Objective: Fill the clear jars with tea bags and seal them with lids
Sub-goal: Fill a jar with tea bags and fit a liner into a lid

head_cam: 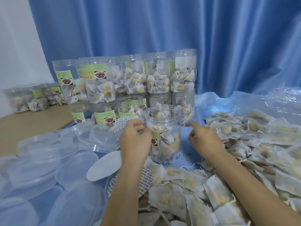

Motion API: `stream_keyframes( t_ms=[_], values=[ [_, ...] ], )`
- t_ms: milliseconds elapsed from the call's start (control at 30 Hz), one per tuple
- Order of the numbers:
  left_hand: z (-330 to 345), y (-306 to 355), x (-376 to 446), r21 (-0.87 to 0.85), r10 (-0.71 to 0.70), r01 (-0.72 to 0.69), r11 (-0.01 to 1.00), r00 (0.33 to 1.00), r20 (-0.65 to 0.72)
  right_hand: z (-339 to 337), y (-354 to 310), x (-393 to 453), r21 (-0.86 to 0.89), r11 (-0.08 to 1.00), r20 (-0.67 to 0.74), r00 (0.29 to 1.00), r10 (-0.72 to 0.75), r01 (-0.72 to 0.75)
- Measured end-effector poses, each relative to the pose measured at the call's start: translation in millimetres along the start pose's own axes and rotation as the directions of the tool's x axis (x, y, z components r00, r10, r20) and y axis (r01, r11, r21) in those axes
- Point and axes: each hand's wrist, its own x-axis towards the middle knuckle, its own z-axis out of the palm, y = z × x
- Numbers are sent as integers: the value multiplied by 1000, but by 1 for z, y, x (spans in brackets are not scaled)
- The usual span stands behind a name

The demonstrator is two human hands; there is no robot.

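beside the open jar (163, 134), left hand (135, 141) pinches a blurred seal disc (119, 128); right hand (203, 139) loose, empty.

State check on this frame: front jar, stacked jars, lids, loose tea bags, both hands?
Front jar: upright, open, partly filled with tea bags.
Stacked jars: filled, two tiers.
Lids: loose, piled left, unused.
Loose tea bags: heaped on the right.
Left hand: holding a printed seal disc.
Right hand: empty, index finger extended.

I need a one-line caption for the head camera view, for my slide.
Left hand and right hand flank an open, partly filled jar, beside loose tea bags.
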Motion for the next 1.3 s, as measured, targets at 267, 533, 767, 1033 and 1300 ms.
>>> stream_keyframes(
  t_ms=[267,533,767,1033,1300],
  values=[
    [-15,2,7,-79,-59,59,995,998,-6,-51,-44,7,878,348,-427,868,254,329],
    [-29,-3,14,-129,-80,71,989,995,-67,-44,-70,19,950,221,-257,953,160,219],
    [-47,-12,23,-104,-109,93,990,980,-167,-35,-80,9,306,873,-492,848,-197,380],
    [-58,-25,25,10,-93,105,994,920,-381,6,-153,14,-163,767,20,779,-626,621],
    [-59,-43,31,189,-112,182,965,937,-331,26,-191,36,-271,836,170,879,-446,477]
  ],
)
